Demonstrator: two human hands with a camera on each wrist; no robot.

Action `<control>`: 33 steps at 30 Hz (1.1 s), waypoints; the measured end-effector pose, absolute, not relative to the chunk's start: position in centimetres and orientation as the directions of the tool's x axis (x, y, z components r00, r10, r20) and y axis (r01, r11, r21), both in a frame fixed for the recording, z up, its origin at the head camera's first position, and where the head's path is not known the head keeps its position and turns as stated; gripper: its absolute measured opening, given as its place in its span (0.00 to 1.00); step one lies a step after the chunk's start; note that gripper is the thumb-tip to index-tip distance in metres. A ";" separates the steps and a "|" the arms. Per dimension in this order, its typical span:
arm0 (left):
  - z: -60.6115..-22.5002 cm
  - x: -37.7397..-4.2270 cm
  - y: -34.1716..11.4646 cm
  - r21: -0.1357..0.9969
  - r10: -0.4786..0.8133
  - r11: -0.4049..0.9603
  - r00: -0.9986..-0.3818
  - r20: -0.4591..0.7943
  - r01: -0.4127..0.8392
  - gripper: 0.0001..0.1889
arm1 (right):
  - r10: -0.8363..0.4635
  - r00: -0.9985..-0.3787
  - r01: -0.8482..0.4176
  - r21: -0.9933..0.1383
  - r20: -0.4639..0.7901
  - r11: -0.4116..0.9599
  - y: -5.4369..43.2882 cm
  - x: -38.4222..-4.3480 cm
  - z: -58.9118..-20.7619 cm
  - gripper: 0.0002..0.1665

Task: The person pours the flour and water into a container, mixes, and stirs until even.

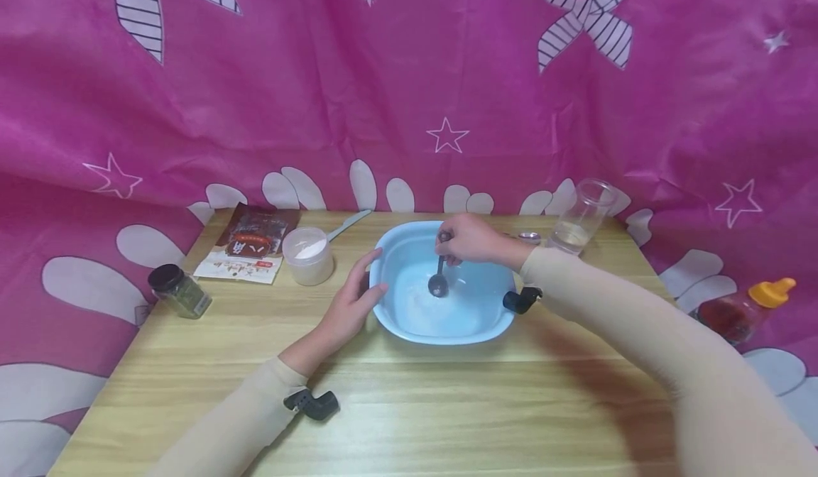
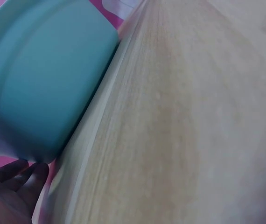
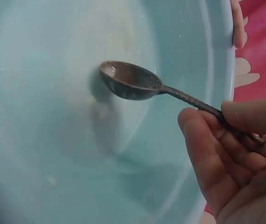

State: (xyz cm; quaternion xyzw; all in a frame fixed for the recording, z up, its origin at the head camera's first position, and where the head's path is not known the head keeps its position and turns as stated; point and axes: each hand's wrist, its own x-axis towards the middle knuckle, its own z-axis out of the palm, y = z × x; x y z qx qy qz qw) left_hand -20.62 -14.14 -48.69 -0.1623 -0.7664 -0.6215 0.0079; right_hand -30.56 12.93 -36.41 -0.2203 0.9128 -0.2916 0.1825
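Note:
A light blue plastic basin (image 1: 473,314) stands on the wooden table, a pale whitish patch on its bottom. My left hand (image 1: 348,303) holds its left rim, thumb at the rim; in the left wrist view the fingers (image 2: 35,179) touch the outer wall from below. Over the basin, my right hand (image 1: 469,239) pinches a small dark metal spoon (image 3: 130,79) by the end of its handle. The spoon's bowl hangs inside the basin, above the bottom. Whether anything lies in the spoon is hard to tell.
Left of the basin are a tub of white powder (image 1: 311,267), a light blue-handled utensil (image 1: 348,223), a brown-and-white packet (image 1: 246,246) and a black-lidded jar (image 1: 182,294). Behind my right arm stand a clear cup (image 1: 578,218) and a shiny metal piece (image 1: 529,236). A yellow-capped bottle (image 1: 735,314) is far right.

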 end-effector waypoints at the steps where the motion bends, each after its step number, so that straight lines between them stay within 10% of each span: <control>1: -48.7 -20.6 -14.1 0.950 0.239 0.175 -0.947 0.214 0.259 0.35 | -0.515 -0.829 -0.292 -0.614 -0.219 0.733 13.1 -30.5 -36.3 0.06; 8: -48.8 -20.5 -14.2 0.950 0.238 0.180 -0.949 0.208 0.254 0.35 | -0.643 -0.714 -0.316 -0.692 -0.277 0.649 12.2 -29.5 -36.8 0.05; 22: -49.0 -20.6 -14.1 0.954 0.246 0.161 -0.946 0.211 0.254 0.35 | -0.387 -0.917 -0.242 -0.638 -0.096 0.731 15.0 -32.1 -37.1 0.07; 33: -49.0 -20.8 -14.0 0.951 0.246 0.153 -0.942 0.229 0.271 0.35 | -0.515 -0.825 -0.266 -0.643 -0.234 0.718 14.3 -31.1 -36.1 0.05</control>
